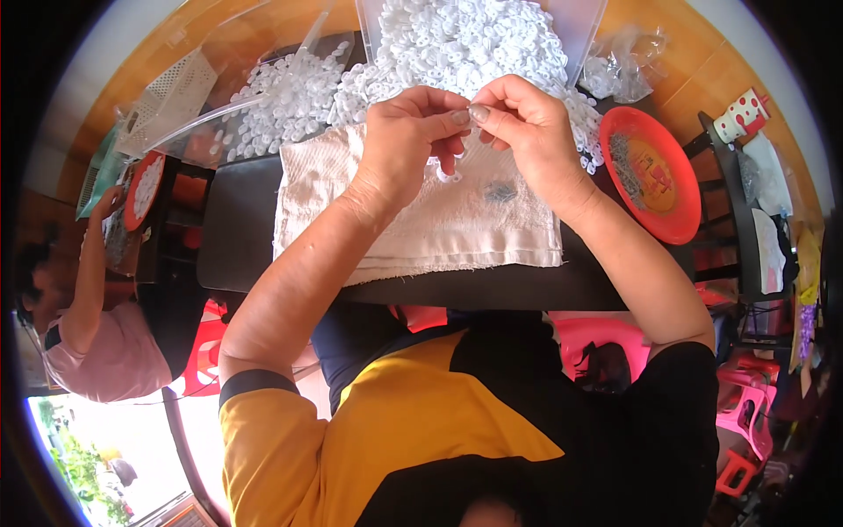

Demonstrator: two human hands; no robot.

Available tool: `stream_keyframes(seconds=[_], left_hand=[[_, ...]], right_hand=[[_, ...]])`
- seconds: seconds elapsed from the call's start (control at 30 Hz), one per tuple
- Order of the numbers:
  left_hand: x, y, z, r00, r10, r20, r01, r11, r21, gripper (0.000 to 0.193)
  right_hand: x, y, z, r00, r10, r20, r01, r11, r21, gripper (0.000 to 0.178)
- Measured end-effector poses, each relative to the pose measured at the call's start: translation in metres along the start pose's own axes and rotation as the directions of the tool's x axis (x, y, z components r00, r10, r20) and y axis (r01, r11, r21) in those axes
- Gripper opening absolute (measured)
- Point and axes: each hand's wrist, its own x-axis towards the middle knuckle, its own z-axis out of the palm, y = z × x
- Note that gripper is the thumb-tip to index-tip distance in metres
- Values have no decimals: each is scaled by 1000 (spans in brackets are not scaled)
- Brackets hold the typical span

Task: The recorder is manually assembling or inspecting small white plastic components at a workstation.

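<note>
Pose: both forearms point(294, 272) rise from the body side of the view and converge above a cloth point(338, 237); the elbows are bent outward and the two hands meet, tip to tip, near the cloth's far edge.
Left hand point(406, 132): wrist angled inward, back of the hand toward the viewer's left; thumb laid toward the right against the index fingertip, the remaining fingers curled beneath.
Right hand point(524, 123): index finger arched high, thumb pointing left, its nail turned upward; the other fingers folded under the palm.
Fingers: thumb and index tips drawn together on each side, the two thumb tips just beside each other; what lies between them is hidden, so any pinched object cannot be told.
White pieces point(465, 44): small and ring-like, heaped beyond the hands in a clear bin point(590, 44) and spilling to both sides of it; a few show below the left hand's curled fingers, contact uncertain.
Cloth: pale, ribbed, spread on a dark table point(237, 228); a small grey cluster point(501, 191) lies on it, below the right hand.
Red bowl point(687, 224): right of the cloth, tilted in view, with fine grey parts point(623, 162) along its left side.
Co-worker point(110, 351): seated at far left, pink top, one arm extended beside a red dish point(138, 211) of white pieces.
</note>
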Motion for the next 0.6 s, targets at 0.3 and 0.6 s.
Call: stream_keyframes(seconds=[0.3, 0.6], left_hand=[[-9, -11, 1, 1000, 26, -14, -29, 963, -266, 16], [-12, -15, 2, 999, -36, -24, 26, 948, -317, 7]], right_hand=[[-5, 4, 18, 995, 8, -102, 1, 996, 87, 4], [-8, 6, 29, 975, -91, -205, 123, 981, 153, 3]])
